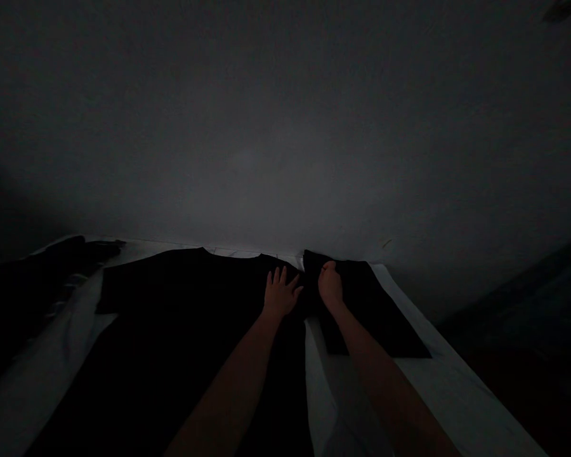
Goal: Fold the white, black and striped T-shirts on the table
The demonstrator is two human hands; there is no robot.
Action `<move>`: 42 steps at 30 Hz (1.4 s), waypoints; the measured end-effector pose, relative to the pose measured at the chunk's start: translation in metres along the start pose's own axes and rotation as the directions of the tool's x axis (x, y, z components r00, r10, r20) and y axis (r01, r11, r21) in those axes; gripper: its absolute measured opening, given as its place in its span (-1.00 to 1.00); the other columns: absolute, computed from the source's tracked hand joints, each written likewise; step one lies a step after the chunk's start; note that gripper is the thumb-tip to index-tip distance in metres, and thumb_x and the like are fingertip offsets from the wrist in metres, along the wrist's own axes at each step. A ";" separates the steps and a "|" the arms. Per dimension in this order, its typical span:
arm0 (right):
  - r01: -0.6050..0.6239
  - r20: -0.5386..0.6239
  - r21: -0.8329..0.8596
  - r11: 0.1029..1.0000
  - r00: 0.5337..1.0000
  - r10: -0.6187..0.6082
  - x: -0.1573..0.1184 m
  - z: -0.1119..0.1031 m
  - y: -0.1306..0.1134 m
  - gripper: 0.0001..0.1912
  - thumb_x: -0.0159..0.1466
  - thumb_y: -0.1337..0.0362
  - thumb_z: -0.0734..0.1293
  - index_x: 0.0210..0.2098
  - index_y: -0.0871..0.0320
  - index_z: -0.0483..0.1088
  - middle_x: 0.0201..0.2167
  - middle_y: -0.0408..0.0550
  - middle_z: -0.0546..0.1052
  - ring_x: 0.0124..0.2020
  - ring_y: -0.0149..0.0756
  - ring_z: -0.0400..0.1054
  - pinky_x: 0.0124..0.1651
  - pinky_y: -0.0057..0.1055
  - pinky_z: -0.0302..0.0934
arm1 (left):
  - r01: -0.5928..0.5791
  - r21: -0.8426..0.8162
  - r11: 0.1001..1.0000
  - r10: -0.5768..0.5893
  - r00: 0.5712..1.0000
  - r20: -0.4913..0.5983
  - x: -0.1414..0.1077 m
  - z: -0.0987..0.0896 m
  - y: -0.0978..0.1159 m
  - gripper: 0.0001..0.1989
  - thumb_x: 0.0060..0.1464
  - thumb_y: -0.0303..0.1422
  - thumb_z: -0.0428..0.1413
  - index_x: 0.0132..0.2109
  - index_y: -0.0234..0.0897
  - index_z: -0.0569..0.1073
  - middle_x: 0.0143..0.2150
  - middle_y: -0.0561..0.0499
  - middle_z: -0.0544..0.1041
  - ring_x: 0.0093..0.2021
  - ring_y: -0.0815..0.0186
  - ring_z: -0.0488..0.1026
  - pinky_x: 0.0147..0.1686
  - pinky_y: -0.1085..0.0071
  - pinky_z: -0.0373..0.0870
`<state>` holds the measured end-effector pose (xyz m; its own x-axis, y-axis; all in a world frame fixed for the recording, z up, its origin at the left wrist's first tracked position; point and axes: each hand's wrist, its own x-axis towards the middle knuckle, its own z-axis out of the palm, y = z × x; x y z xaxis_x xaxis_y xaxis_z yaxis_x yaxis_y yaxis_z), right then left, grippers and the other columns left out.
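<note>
A black short-sleeved T-shirt [171,343] lies spread out on a pale surface, its neckline toward the wall. My left hand [280,293] rests flat near the shirt's right shoulder, fingers spread. Closed in a fist, my right hand [331,284] is at the shirt's right sleeve and appears to grip its fabric; the fingertips are hidden. Just beneath and beyond that hand is a folded black cloth [385,324], and in the dark its border with the sleeve is hard to make out.
The pale sheet-like surface [466,387] meets a grey wall [285,127] at the back. More dark clothing [19,298], partly patterned, lies at the left. Beyond the right edge it is very dark. The whole scene is dimly lit.
</note>
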<state>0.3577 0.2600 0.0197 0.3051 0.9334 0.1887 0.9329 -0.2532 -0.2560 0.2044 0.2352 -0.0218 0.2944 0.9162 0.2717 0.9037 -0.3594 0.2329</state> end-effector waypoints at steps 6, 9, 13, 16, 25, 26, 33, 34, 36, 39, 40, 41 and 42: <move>-0.028 0.061 -0.182 0.983 0.997 0.040 -0.023 -0.003 -0.002 -0.64 0.40 0.45 0.02 0.07 0.32 0.30 -0.16 0.36 0.54 -0.11 -0.01 0.52 -0.10 -0.14 0.36 | 0.012 -0.054 0.998 -0.010 0.999 0.037 0.000 -0.002 0.000 -0.44 0.29 0.06 -0.16 0.33 0.07 0.27 0.44 -0.08 0.10 0.43 -0.11 -0.04 0.33 -0.14 -0.14; 0.042 -0.009 -0.266 0.963 0.999 -0.046 -0.030 -0.009 -0.014 -0.61 0.38 0.48 0.01 0.02 0.30 0.38 -0.05 0.40 0.48 -0.02 0.02 0.45 -0.08 -0.14 0.34 | 0.011 -0.070 0.998 -0.009 0.999 0.034 0.000 0.000 -0.001 -0.45 0.28 0.04 -0.11 0.33 0.07 0.27 0.45 -0.07 0.09 0.43 -0.12 -0.04 0.34 -0.15 -0.16; 0.334 0.012 -0.260 0.906 0.939 -0.343 -0.036 -0.004 -0.033 -0.60 0.39 0.38 0.06 0.07 0.25 0.42 0.12 0.33 0.42 0.16 0.01 0.29 0.13 -0.10 0.21 | -0.011 -0.052 0.999 0.013 1.000 0.026 0.001 0.007 -0.004 -0.50 0.28 -0.07 -0.07 0.33 0.07 0.27 0.45 -0.04 0.09 0.43 -0.12 -0.04 0.33 -0.18 -0.16; 0.453 0.145 -0.130 0.882 0.889 -0.435 -0.043 0.015 -0.040 -0.51 0.45 0.21 0.01 0.23 0.25 0.30 0.26 0.20 0.32 0.31 -0.10 0.13 0.30 -0.15 0.03 | -0.037 -0.012 0.999 0.038 0.998 0.048 0.000 0.010 -0.007 -0.43 0.26 -0.20 -0.05 0.38 -0.10 0.19 0.45 -0.13 0.06 0.44 -0.09 -0.07 0.35 -0.14 -0.15; 0.458 0.199 -0.275 0.845 0.887 -0.416 -0.060 0.054 -0.017 -0.39 0.38 0.37 -0.07 0.40 0.10 0.04 0.41 0.07 0.09 0.41 -0.14 -0.07 0.38 -0.01 -0.18 | -0.004 -0.169 0.986 0.004 1.000 0.000 -0.001 0.001 -0.007 -0.45 0.27 -0.39 -0.12 0.38 -0.35 0.17 0.41 -0.21 0.16 0.41 0.07 0.07 0.38 0.05 -0.03; 0.450 0.197 -0.303 0.840 0.892 -0.407 -0.062 0.054 -0.017 -0.38 0.37 0.39 -0.07 0.40 0.12 0.06 0.41 0.09 0.09 0.41 -0.13 -0.05 0.38 0.00 -0.17 | 0.008 -0.211 0.977 -0.012 1.000 -0.016 -0.001 -0.002 -0.009 -0.47 0.27 -0.44 -0.14 0.36 -0.35 0.20 0.38 -0.21 0.23 0.36 0.14 0.16 0.36 0.13 0.05; 0.401 0.261 -0.355 0.844 0.910 -0.323 -0.065 0.052 -0.028 -0.37 0.42 0.12 -0.09 0.44 0.11 -0.08 0.44 0.11 0.00 0.42 -0.11 -0.07 0.37 0.00 -0.15 | 0.029 -0.123 0.992 -0.036 0.998 -0.056 -0.062 -0.041 -0.089 -0.46 0.24 -0.32 0.02 0.32 -0.34 0.24 0.43 -0.19 0.11 0.43 0.10 0.02 0.36 0.10 0.02; 0.393 0.274 -0.359 0.847 0.912 -0.306 -0.065 0.051 -0.030 -0.36 0.42 0.10 -0.11 0.44 0.12 -0.11 0.44 0.10 -0.02 0.42 -0.12 -0.07 0.37 -0.01 -0.16 | 0.033 -0.053 0.998 -0.037 0.998 -0.060 -0.082 -0.050 -0.110 -0.44 0.25 -0.25 0.02 0.34 -0.33 0.21 0.46 -0.18 0.04 0.45 0.08 -0.05 0.38 0.07 -0.05; 0.377 0.296 -0.368 0.850 0.914 -0.278 -0.065 0.050 -0.031 -0.35 0.42 0.09 -0.11 0.45 0.15 -0.15 0.45 0.11 -0.05 0.42 -0.11 -0.09 0.38 -0.04 -0.18 | 0.084 0.075 0.994 -0.079 0.995 -0.061 -0.126 -0.071 -0.156 -0.42 0.29 -0.15 -0.04 0.35 -0.30 0.20 0.47 -0.17 0.01 0.46 0.09 -0.11 0.39 0.05 -0.13; 0.363 0.316 -0.359 0.860 0.914 -0.253 -0.065 0.045 -0.032 -0.35 0.42 0.12 -0.10 0.45 0.18 -0.16 0.45 0.13 -0.04 0.42 -0.11 -0.10 0.37 -0.05 -0.15 | 0.210 0.150 0.966 -0.209 0.978 -0.026 -0.185 -0.103 -0.213 -0.42 0.33 -0.10 -0.14 0.36 -0.28 0.20 0.44 -0.17 0.09 0.44 0.09 -0.02 0.37 0.07 -0.08; 0.358 0.316 -0.354 0.864 0.915 -0.250 -0.064 0.043 -0.033 -0.36 0.42 0.14 -0.08 0.44 0.18 -0.11 0.44 0.14 -0.01 0.41 -0.09 -0.07 0.36 -0.04 -0.13 | 0.227 0.156 0.961 -0.229 0.973 -0.006 -0.198 -0.111 -0.226 -0.42 0.34 -0.09 -0.16 0.37 -0.29 0.19 0.43 -0.17 0.12 0.43 0.10 0.01 0.36 0.10 -0.04; 0.353 0.305 -0.352 0.867 0.919 -0.250 -0.064 0.041 -0.036 -0.37 0.41 0.16 -0.06 0.43 0.18 -0.04 0.42 0.18 0.05 0.40 -0.05 -0.02 0.34 0.01 -0.10 | 0.229 0.160 0.960 -0.234 0.972 0.010 -0.209 -0.118 -0.236 -0.42 0.35 -0.10 -0.18 0.37 -0.29 0.18 0.42 -0.16 0.13 0.42 0.12 0.04 0.36 0.13 -0.02; 0.343 0.285 -0.356 0.869 0.926 -0.248 -0.064 0.038 -0.041 -0.39 0.41 0.17 -0.04 0.40 0.20 0.04 0.39 0.23 0.11 0.38 0.01 0.02 0.32 0.08 -0.09 | 0.221 0.162 0.962 -0.227 0.974 0.020 -0.215 -0.123 -0.241 -0.42 0.35 -0.10 -0.18 0.37 -0.29 0.17 0.42 -0.14 0.14 0.42 0.14 0.05 0.36 0.15 -0.01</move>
<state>0.2923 0.2206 -0.0182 -0.0034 0.9995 -0.0315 0.9837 0.0090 0.1799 -0.1156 0.1027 -0.0214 0.0877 0.9773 0.1926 0.9845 -0.1144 0.1326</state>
